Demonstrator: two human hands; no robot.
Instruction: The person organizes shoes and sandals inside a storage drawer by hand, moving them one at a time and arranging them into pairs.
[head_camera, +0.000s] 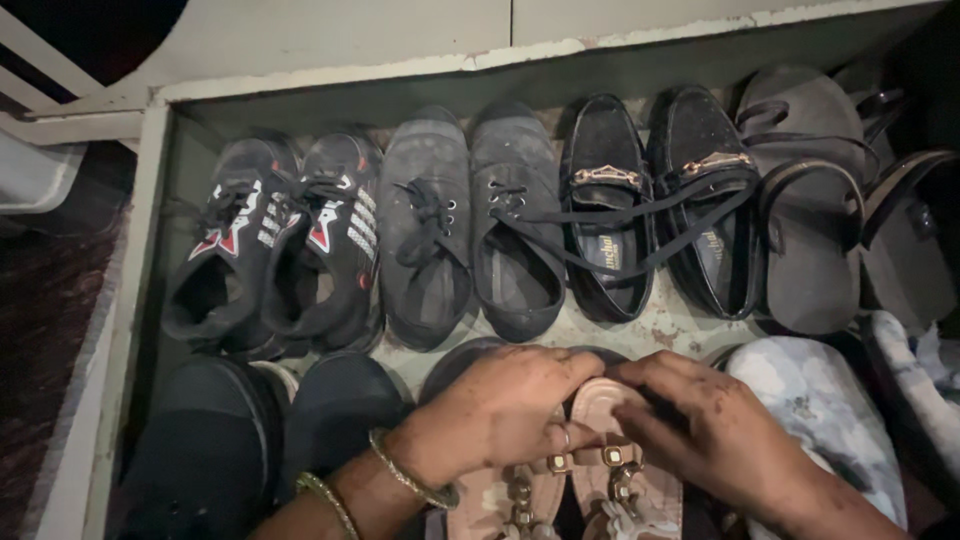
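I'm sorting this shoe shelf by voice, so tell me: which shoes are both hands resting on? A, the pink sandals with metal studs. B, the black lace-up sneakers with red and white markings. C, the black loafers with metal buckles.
A: the left hand and right hand both lie on the pink sandals in the front row.

A single head-worn view looks steeply down from close above into a shoe shelf (150, 250), whose back wall runs along the upper frame. The person's own forearms enter from the bottom edge, centre.
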